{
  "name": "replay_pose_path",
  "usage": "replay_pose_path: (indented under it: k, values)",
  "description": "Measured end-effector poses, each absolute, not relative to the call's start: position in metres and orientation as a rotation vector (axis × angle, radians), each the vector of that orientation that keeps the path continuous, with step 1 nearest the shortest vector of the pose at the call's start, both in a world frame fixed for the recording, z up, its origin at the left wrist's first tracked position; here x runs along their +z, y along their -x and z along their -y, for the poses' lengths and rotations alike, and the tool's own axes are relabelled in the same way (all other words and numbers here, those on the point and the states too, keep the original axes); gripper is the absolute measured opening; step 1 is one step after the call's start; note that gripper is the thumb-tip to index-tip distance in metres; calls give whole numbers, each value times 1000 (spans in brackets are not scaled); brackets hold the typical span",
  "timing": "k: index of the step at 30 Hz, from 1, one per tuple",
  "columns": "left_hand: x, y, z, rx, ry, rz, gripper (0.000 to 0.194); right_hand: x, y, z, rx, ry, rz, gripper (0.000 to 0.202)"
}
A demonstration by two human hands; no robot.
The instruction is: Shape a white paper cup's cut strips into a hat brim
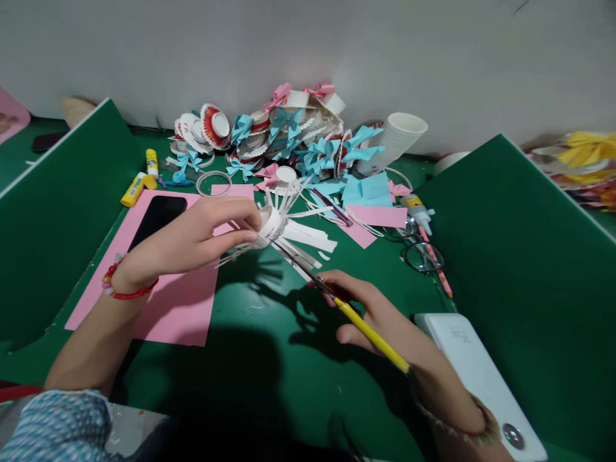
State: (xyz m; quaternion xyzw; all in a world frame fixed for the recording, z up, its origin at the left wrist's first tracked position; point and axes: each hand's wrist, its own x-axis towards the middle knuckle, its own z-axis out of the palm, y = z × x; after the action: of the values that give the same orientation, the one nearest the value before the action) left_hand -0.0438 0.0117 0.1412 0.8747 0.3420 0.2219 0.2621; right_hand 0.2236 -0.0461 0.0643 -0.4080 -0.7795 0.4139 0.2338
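My left hand [226, 224] pinches a white paper cup [270, 224] by its base end. The cup's wall is cut into several thin and wider strips that fan outward. In my right hand [370, 308] is a pair of scissors [370, 330] with a yellow handle and dark metal blades. The blade tips point up and left, right at the cut strips by the cup's base. Whether the blades are touching a strip I cannot tell. A small white paper scrap [323, 255] lies beside the strips.
Behind are a heap of paper-cup crafts with blue bows [286, 125] and stacked paper cups [397, 138]. Left lie pink paper [187, 314], a black phone [156, 218] and glue sticks [133, 190]. Glasses [423, 256] and a white device [474, 372] are right. Green partitions [520, 256] flank the table.
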Motion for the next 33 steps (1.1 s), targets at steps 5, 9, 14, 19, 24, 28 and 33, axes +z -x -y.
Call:
replay_pose_path:
  k: [5,9,14,19,24,28,33]
  values:
    - [150,49,-11,628,-2331,-937,15,65,-226,46,1066,1106,2200,72]
    - [153,53,-9,624,-2282,-994,15,67,-228,45,1057,1149,2202,73]
    - [157,57,-9,589,-2292,-1013,16,68,-231,45,1027,1168,2208,76]
    - [160,57,-9,531,-2290,-1000,17,70,-229,46,1019,1180,2214,74]
    - [156,54,-10,460,-2334,-955,16,71,-224,47,1057,1189,2199,72]
    - [153,53,-11,410,-2344,-921,16,68,-222,46,1141,1182,2175,76]
    - [149,50,-11,434,-2333,-874,17,63,-221,45,1189,1152,2111,73]
